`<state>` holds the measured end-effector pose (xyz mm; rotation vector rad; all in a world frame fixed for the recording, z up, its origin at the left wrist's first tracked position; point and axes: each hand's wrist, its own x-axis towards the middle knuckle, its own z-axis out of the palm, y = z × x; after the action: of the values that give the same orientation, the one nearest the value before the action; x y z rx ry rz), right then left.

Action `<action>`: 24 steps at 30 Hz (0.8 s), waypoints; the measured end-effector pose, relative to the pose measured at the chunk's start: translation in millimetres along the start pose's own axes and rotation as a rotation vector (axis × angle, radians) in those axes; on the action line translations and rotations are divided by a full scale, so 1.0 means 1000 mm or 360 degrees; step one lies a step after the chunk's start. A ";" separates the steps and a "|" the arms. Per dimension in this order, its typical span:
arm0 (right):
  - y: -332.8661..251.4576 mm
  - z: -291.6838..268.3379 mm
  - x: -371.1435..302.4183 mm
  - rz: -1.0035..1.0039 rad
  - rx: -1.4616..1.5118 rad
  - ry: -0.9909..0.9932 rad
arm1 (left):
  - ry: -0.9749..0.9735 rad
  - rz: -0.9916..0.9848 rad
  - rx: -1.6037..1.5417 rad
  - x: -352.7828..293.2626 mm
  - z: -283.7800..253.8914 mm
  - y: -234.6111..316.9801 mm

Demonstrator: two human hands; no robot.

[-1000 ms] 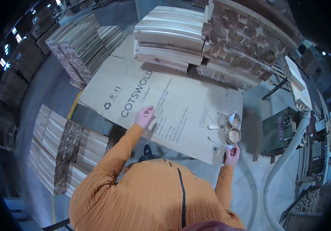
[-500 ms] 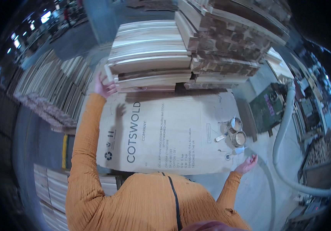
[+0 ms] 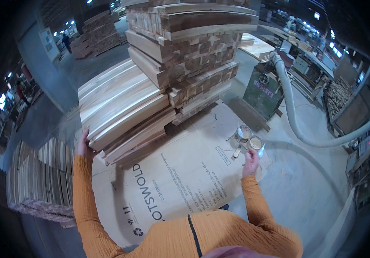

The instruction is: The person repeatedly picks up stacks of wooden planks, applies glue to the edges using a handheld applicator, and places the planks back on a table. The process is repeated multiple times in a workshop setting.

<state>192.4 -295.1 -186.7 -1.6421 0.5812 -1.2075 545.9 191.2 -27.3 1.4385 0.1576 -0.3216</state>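
My left hand (image 3: 83, 144) wraps the near left end of a long pale wooden board (image 3: 126, 122), the front one in the top layer of a low board stack. Its fingers lie along the board's end; part of the hand is hidden. My right hand (image 3: 250, 162) is at two small round containers, its fingers pinched together at the near side of the container with beige paste (image 3: 255, 142). What the fingers hold, if anything, is too small to make out. The other container (image 3: 243, 132) sits just beyond, to the left. A small pale-bladed tool (image 3: 236, 152) lies beside them.
A printed cardboard sheet (image 3: 185, 172) spreads beneath the containers. Behind the boards rises a tall stack of thick timber (image 3: 202, 56). Another stack of boards (image 3: 43, 176) stands at the left. On the right are a green machine (image 3: 260, 88) and a thick grey hose (image 3: 290, 103).
The view has turned toward the right. The front board, tilted up with a gap beneath, now lies down on the stack. My right hand has moved from open air to the containers, its fingers closing.
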 end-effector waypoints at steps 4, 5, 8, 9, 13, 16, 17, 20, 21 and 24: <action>-0.018 0.064 -0.005 0.0074 0.0099 -0.0491 | -0.0120 -0.0001 0.0062 -0.017 -0.006 -0.003; -0.025 0.077 -0.005 0.0048 0.0039 -0.0615 | -0.0130 0.0001 0.0065 -0.023 0.000 -0.005; -0.050 0.125 -0.007 0.0196 0.0368 -0.0875 | -0.0115 -0.0059 0.0006 -0.050 -0.014 -0.019; -0.053 0.139 -0.006 0.0291 0.0446 -0.0956 | -0.0118 -0.0073 -0.0043 -0.060 -0.020 -0.024; -0.083 0.194 0.004 0.1263 0.0620 -0.1276 | 0.0042 -0.0108 -0.0156 -0.121 -0.039 -0.044; -0.106 0.241 0.020 0.1745 0.0977 -0.1641 | 0.0140 -0.0107 -0.0254 -0.167 -0.072 -0.066; -0.113 0.253 0.026 0.1730 0.1024 -0.1737 | 0.0209 -0.0110 -0.0241 -0.185 -0.073 -0.070; -0.086 0.288 0.046 0.1437 0.0941 -0.1999 | 0.0149 -0.0047 -0.0398 -0.214 -0.069 -0.067; -0.094 0.294 0.043 0.1313 0.0713 -0.2112 | 0.0162 -0.0029 -0.0512 -0.226 -0.072 -0.071; -0.118 0.303 0.017 0.1375 0.0782 -0.2020 | 0.0312 0.0069 -0.0369 -0.248 -0.060 -0.078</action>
<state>454.0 -132.8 -81.7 -1.1734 0.0851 0.3764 292.4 273.1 -34.7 1.2398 0.3122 -0.1213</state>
